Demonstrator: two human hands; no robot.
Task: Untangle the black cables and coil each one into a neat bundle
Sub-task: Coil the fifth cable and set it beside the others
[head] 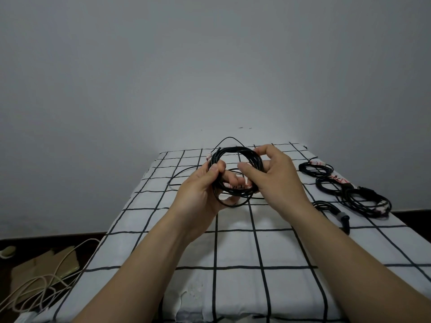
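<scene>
a plain grey wall is rising behind a white tablecloth crossed with black grid lines. above the far half of the cloth, a person is holding a black cable wound into a round coil, clear of the surface and between both hands. the left hand is gripping the coil's left side, its thumb pressing over the strands and its fingers showing inside the ring. the right hand is pinching the right side, thumb on the near face and fingers curling over the top edge. a loose tail of the same cable is trailing leftward down to the cloth, while a thin loop is arching above the coil. along the cloth's right edge, several coiled black bundles are lying near one another, some carrying pale labels, with a grey strap binding the nearest bundle. on the dark floor at left, a white cord is sprawling over flattened cardboard.
</scene>
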